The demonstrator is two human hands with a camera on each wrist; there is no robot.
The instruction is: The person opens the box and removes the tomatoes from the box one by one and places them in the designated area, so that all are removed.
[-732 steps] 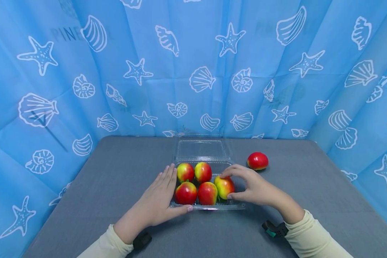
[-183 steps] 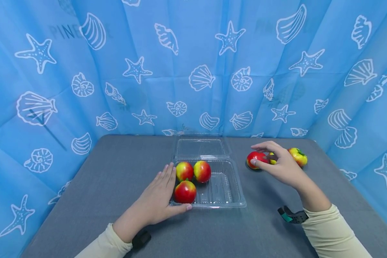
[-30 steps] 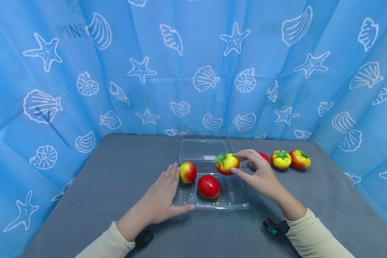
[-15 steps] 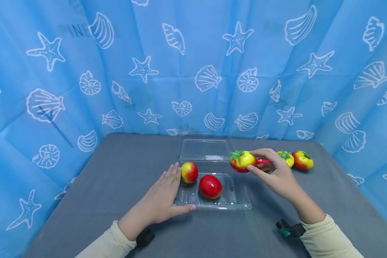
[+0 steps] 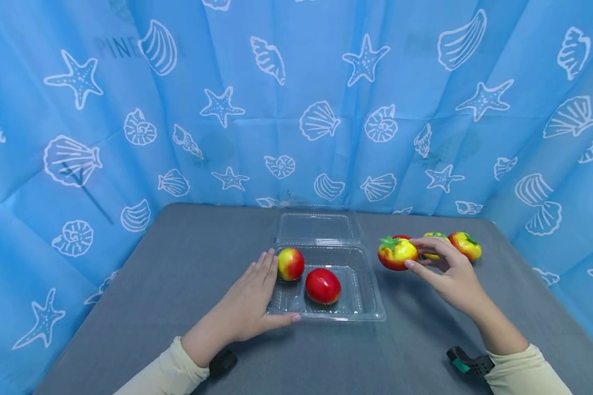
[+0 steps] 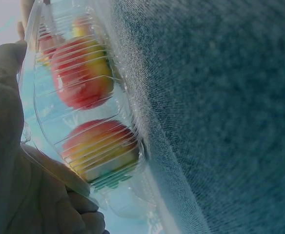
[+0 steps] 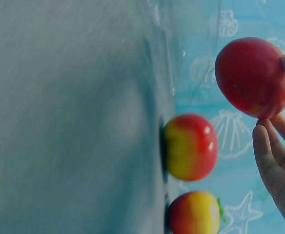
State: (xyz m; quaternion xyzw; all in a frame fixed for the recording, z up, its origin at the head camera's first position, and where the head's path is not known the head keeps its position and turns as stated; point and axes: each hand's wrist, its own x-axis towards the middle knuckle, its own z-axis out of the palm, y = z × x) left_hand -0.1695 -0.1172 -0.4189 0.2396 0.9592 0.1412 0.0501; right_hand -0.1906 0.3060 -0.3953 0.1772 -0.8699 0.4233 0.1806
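Observation:
In the head view my right hand pinches a red-and-yellow fruit with a green leafy top, like a tomato or persimmon. The right wrist view shows this fruit raised off the table, its red underside facing the camera. Straight fingers of my left hand lie along the left side of a clear plastic clamshell box, with the thumb at its front edge. Inside the box sit a yellow-red fruit at back left and a red fruit near the middle.
The hinged clear lid lies folded back behind the box. Right of it, behind my right hand, are a partly hidden red fruit, a yellow fruit and a red-yellow one. A blue curtain hangs beyond the grey table.
Over the last second my right hand has carried the pinched fruit from above the box to the right, in front of the row of fruits. My left hand stays at the box's side.

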